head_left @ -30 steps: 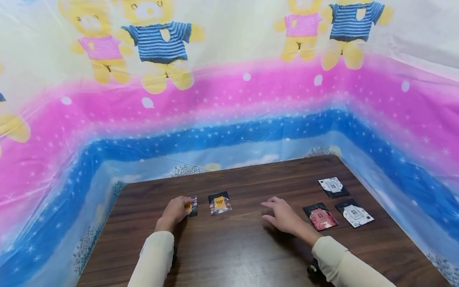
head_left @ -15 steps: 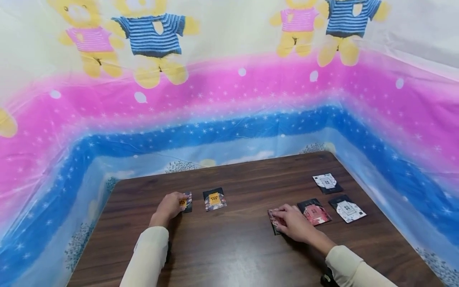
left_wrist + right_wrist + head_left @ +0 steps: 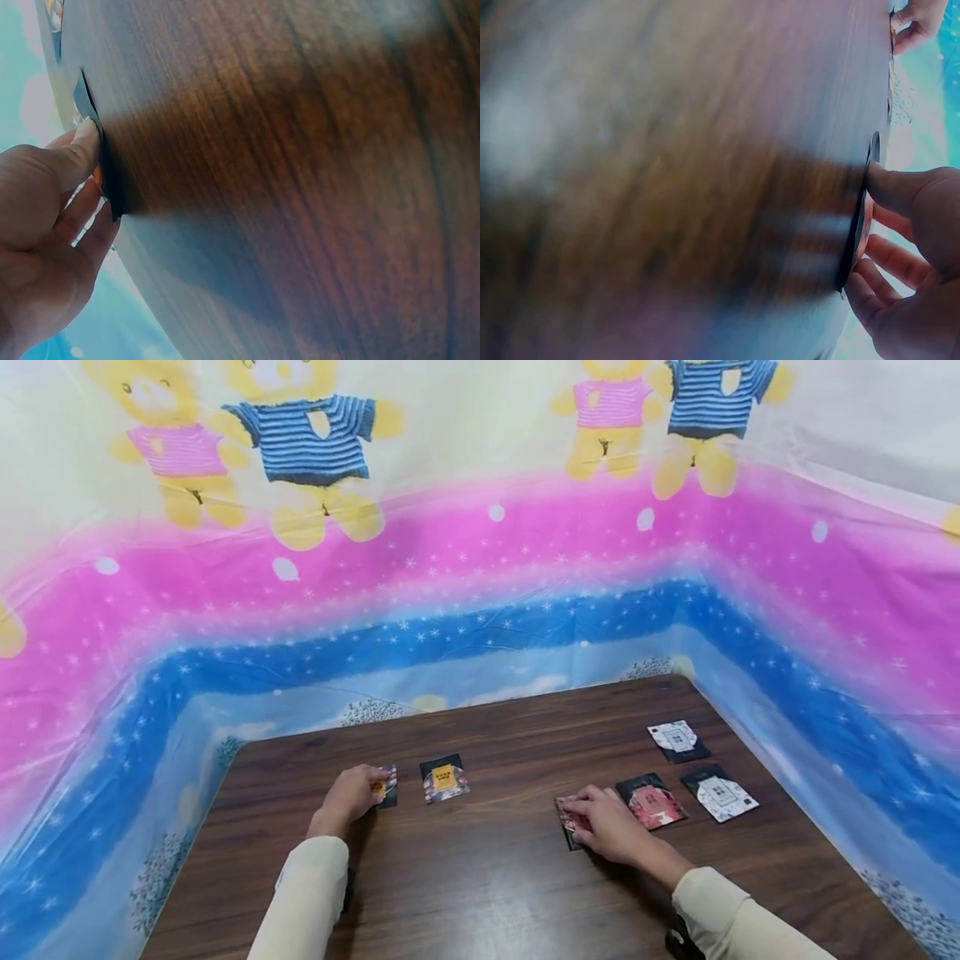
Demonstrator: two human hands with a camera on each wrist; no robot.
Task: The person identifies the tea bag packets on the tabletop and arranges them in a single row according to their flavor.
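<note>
On the brown table's left side, my left hand (image 3: 348, 797) grips a flat square packet with a yellow label (image 3: 390, 787), which it partly covers. Thumb and fingers sit at opposite sides of that packet (image 3: 109, 180) in the left wrist view, and it lies on the tabletop. My right hand (image 3: 615, 827) holds a dark and red patterned packet (image 3: 567, 823) by its sides, mostly hidden from above. The right wrist view shows this packet (image 3: 855, 232) between thumb and fingers, low at the table surface. A second yellow-labelled packet (image 3: 444, 778) lies right of my left hand.
Close beside my right hand lies another red packet (image 3: 651, 802). Two white patterned packets (image 3: 722, 793) (image 3: 678, 740) lie farther right and toward the back right corner. The wooden table (image 3: 480, 868) meets a printed cloth backdrop (image 3: 450, 568) at its far edge.
My right hand has come right and nearer to me, and a red packet now shows at its fingers. The left hand stays on its packet. The head view has shifted slightly.
</note>
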